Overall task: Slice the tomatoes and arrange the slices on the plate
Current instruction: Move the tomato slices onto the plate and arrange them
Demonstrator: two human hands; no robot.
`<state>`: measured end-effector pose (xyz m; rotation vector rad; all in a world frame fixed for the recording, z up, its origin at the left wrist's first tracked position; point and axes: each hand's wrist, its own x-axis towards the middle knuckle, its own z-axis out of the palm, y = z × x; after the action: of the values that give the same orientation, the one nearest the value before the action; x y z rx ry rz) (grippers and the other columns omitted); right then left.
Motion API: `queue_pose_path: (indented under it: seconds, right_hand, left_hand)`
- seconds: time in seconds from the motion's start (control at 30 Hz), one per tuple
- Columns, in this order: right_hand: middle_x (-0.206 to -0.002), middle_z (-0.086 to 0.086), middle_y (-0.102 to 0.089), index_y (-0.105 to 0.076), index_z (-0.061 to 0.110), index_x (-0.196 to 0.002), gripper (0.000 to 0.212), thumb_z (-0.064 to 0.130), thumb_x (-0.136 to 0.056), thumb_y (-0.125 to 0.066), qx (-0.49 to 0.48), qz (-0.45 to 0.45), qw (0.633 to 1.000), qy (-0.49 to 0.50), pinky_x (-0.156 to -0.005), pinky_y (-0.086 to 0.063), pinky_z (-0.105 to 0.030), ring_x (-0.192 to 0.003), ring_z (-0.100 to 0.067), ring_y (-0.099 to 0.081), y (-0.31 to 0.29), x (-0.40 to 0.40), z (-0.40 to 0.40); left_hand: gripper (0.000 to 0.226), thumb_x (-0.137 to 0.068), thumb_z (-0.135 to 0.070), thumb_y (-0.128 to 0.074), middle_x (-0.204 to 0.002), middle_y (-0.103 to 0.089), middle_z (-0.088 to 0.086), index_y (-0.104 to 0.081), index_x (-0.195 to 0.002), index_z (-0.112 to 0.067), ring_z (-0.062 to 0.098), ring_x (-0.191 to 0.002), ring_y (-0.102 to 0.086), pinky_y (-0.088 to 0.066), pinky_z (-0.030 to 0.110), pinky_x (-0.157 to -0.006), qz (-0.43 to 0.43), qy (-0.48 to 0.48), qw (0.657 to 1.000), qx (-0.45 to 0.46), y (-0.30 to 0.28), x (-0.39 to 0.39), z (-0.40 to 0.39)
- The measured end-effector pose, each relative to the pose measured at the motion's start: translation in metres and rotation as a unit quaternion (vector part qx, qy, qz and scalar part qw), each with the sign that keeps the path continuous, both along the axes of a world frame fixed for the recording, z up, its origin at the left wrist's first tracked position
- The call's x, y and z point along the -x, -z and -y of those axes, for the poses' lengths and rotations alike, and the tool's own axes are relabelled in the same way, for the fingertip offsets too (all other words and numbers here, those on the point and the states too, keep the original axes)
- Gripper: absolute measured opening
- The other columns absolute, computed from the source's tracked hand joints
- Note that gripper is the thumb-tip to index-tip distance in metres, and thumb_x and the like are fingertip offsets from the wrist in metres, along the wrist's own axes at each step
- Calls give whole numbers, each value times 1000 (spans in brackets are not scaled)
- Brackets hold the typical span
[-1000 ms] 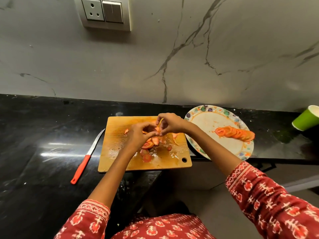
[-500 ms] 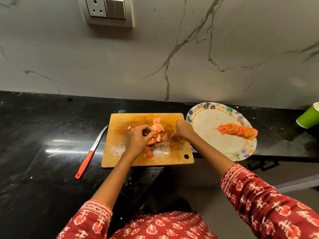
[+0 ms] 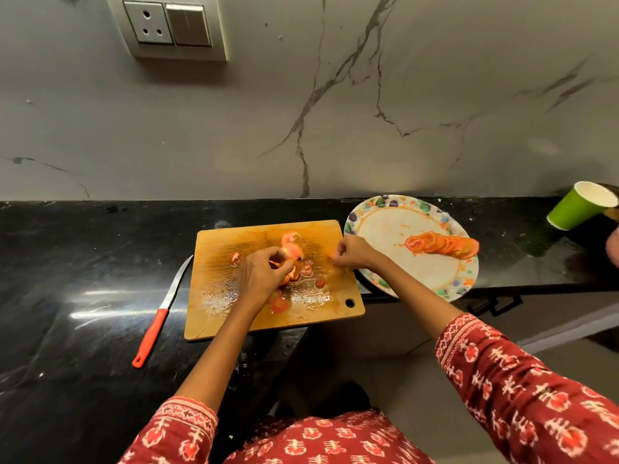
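One row of overlapped slices (image 3: 442, 245) already laid on plate (image 3: 365, 226); more cut tomato (image 3: 292, 251) on board (image 3: 221, 256). Left hand (image 3: 263, 272) grasping slices, right hand (image 3: 353, 253) pinching something small, identity unclear. Knife (image 3: 160, 311) set aside on worktop (image 3: 83, 262); cutting judged done, transfer roughly half complete.
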<state>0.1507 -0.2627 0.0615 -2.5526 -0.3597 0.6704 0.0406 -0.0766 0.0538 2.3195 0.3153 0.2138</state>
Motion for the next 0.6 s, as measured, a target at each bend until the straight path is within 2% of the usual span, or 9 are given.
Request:
queue_pose_path:
  seconds: [0.13, 0.23, 0.33, 0.53, 0.6]
  right_hand:
    - [-77, -4, -55, -54, 13, -73, 17, 19, -86, -62, -67, -62, 996, 4, -62, -42, -18, -71, -11, -51, -15, -8, 17]
    - [-77, -9, -57, -59, 7, -76, 11, 13, -85, -61, -111, -90, 990, 7, -60, -43, -19, -69, -12, -51, -25, -19, 30]
    - [-71, -8, -57, -61, 7, -74, 13, 9, -86, -60, -147, -106, 983, 19, -57, -42, -18, -61, -11, -50, -37, -29, 45]
    - [-74, -8, -60, -63, 4, -81, 10, 10, -87, -58, -145, -91, 984, 54, -57, -43, -18, -63, -11, -50, -50, -56, 100]
    - [-72, -9, -58, -64, 5, -77, 11, 8, -87, -58, -143, -79, 984, 76, -52, -41, -17, -61, -12, -48, -51, -67, 123]
  left_hand:
    - [11, -81, -30, -68, -83, -66, -6, -68, -86, -21, 10, -77, -61, -51, 28, -63, 8, 20, 1000, 11, -5, -8, 4]
    - [8, -81, -27, -69, -82, -64, -8, -69, -86, -20, 7, -76, -60, -48, 20, -60, 27, 29, 999, 20, -10, -18, 12]
    - [4, -82, -22, -68, -83, -67, -4, -68, -83, -19, 10, -79, -63, -54, 28, -68, 32, 46, 997, 52, -10, -32, 23]
    - [5, -83, -22, -67, -87, -66, -2, -67, -87, -19, 10, -82, -61, -53, 26, -74, 8, 81, 995, 64, -12, -63, 66]
    - [3, -83, -22, -68, -86, -66, -3, -66, -85, -21, 9, -81, -61, -53, 24, -72, 4, 90, 993, 70, -14, -74, 84]
